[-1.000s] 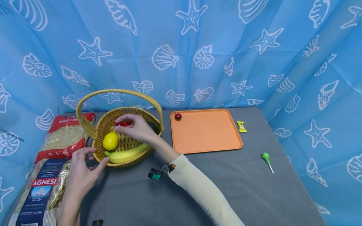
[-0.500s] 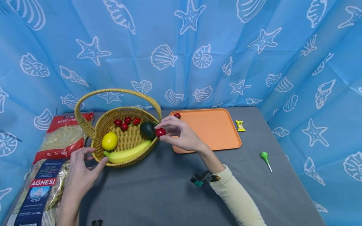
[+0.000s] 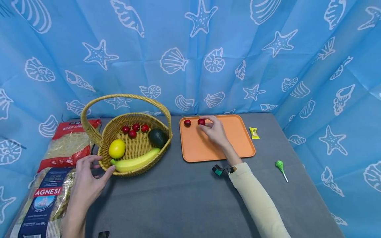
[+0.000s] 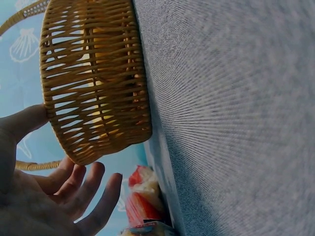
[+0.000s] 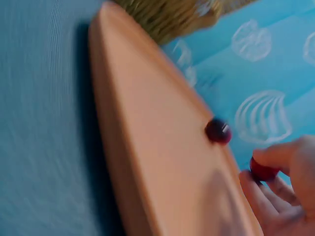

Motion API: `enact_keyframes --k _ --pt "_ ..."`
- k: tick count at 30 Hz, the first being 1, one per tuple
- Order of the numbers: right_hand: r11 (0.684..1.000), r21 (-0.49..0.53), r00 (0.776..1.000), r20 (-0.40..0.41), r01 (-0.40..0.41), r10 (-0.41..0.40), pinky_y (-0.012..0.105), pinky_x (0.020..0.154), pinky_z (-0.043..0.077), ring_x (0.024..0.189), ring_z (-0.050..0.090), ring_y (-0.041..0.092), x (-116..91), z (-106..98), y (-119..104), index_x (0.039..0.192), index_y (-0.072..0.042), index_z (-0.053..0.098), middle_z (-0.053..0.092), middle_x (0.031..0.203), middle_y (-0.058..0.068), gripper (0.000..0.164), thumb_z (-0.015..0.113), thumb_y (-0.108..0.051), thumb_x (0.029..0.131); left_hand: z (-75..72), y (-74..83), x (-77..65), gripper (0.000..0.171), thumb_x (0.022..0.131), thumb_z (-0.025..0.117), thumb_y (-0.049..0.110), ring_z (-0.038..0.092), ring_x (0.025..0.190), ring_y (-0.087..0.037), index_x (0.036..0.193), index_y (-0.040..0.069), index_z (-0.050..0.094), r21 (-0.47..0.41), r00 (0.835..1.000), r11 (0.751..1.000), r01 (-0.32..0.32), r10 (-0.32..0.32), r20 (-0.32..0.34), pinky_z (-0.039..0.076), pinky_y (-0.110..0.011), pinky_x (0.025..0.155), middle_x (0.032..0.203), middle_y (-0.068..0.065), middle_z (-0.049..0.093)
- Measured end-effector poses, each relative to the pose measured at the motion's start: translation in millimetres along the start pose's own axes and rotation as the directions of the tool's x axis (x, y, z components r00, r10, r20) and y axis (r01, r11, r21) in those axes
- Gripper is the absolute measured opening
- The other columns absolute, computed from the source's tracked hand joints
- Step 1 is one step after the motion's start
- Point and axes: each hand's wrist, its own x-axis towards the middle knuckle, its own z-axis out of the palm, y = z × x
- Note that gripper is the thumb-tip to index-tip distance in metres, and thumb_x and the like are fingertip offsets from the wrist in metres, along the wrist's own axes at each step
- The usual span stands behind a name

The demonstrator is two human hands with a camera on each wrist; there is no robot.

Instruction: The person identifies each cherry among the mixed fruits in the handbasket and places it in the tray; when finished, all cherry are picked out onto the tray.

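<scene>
- Your right hand [image 3: 215, 131] is pinching a red cherry [image 3: 201, 122] with thumb and fingers, probably because it is small and round and could roll.
- The red cherry is being held at the far side of the orange tray [image 3: 194, 143]; I can't tell if it is touching.
- Another cherry [image 3: 187, 123] is resting on the tray near it, with the rim perhaps stopping it from rolling off.
- Your left hand [image 3: 89, 183] is resting against the basket [image 3: 137, 144], its fingers spread, not squeezing, maybe so it won't slide.
- Four more cherries [image 3: 136, 127], a lemon [image 3: 117, 148], a banana [image 3: 137, 162] and an avocado [image 3: 158, 138] are lying inside; the high sides seem to be guarding them.
</scene>
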Motion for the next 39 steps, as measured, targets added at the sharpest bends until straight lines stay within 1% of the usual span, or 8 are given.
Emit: enact_keyframes --k 4,7,11,17,20,27,34,39 --pt "0.987 -0.16 0.999 -0.044 -0.011 0.004 0.047 0.103 0.063 0.123 0.074 0.04 13.2 1.3 13.4 0.133 0.0 0.071 0.065 0.139 0.024 0.035 0.077 -0.004 0.099 -0.3 -0.2 0.2 0.072 0.1 0.078 0.043 0.054 0.128 -0.045 0.149 -0.001 0.05 -0.004 1.0 1.0 0.0 0.0 0.003 0.05 -0.029 0.079 0.157 -0.028 0.036" --pt "0.973 -0.229 1.0 -0.029 -0.008 0.001 0.05 0.106 0.061 0.124 0.073 0.041 19.7 2.4 17.7 0.135 0.0 0.072 0.066 0.138 0.025 0.036 0.078 -0.006 0.1 0.3 -0.1 0.2 0.072 0.1 0.078 0.043 0.053 0.128 -0.045 0.149 -0.001 0.049 -0.001 1.0 1.0 0.0 0.0 0.002 0.055 -0.037 0.082 0.157 -0.029 0.036" --pt "0.967 -0.256 1.0 -0.009 -0.012 0.01 0.05 0.108 0.06 0.126 0.072 0.04 23.2 2.7 18.8 0.137 -0.002 0.071 0.066 0.139 0.024 0.037 0.077 -0.008 0.1 1.3 0.1 0.3 0.072 0.1 0.078 0.042 0.053 0.128 -0.046 0.15 -0.001 0.048 0.004 1.0 1.0 -0.003 0.003 -0.004 0.059 -0.049 0.087 0.157 -0.029 0.036" --pt "0.966 -0.258 1.0 0.006 -0.022 0.024 0.051 0.109 0.059 0.129 0.069 0.041 22.7 2.1 18.3 0.139 -0.004 0.07 0.065 0.142 0.024 0.04 0.077 -0.009 0.101 1.8 0.0 -0.3 0.071 0.099 0.079 0.04 0.054 0.127 -0.045 0.149 -0.001 0.049 0.013 1.0 1.0 -0.011 0.011 -0.015 0.051 -0.031 0.079 0.156 -0.028 0.037" --pt "0.969 -0.247 1.0 0.011 -0.019 0.022 0.052 0.11 0.058 0.131 0.068 0.041 22.5 1.8 17.9 0.14 -0.004 0.069 0.064 0.143 0.024 0.042 0.078 -0.009 0.1 1.7 0.1 -0.6 0.071 0.099 0.079 0.04 0.055 0.127 -0.045 0.149 -0.001 0.049 0.011 1.0 1.0 -0.012 0.013 -0.018 0.047 -0.026 0.077 0.156 -0.028 0.038" --pt "0.983 -0.182 1.0 -0.012 0.012 -0.014 0.052 0.108 0.06 0.128 0.069 0.042 17.2 1.6 13.3 0.138 -0.001 0.069 0.06 0.139 0.025 0.041 0.078 -0.006 0.099 1.0 1.2 0.0 0.071 0.1 0.078 0.04 0.054 0.128 -0.045 0.15 0.0 0.048 0.008 1.0 1.0 0.003 -0.003 -0.004 0.054 -0.036 0.081 0.157 -0.028 0.037" --pt "0.991 -0.045 0.991 -0.041 0.129 -0.13 0.059 0.108 0.058 0.129 0.067 0.046 -4.3 4.2 -17.8 0.137 -0.001 0.07 0.061 0.137 0.03 0.038 0.077 -0.004 0.1 0.9 0.5 0.0 0.071 0.1 0.078 0.041 0.054 0.128 -0.045 0.15 -0.001 0.049 0.007 1.0 1.0 0.0 0.0 -0.003 0.049 -0.028 0.079 0.157 -0.028 0.037" --pt "0.963 0.066 0.964 -0.046 0.263 -0.26 0.034 0.099 0.063 0.114 0.073 0.034 -28.9 11.3 -59.4 0.13 0.003 0.071 0.072 0.127 0.024 0.032 0.077 -0.002 0.099 1.0 0.4 0.1 0.07 0.1 0.078 0.04 0.053 0.127 -0.045 0.149 -0.001 0.049 -0.003 1.0 1.0 -0.007 0.007 -0.006 0.055 -0.036 0.082 0.156 -0.028 0.037"
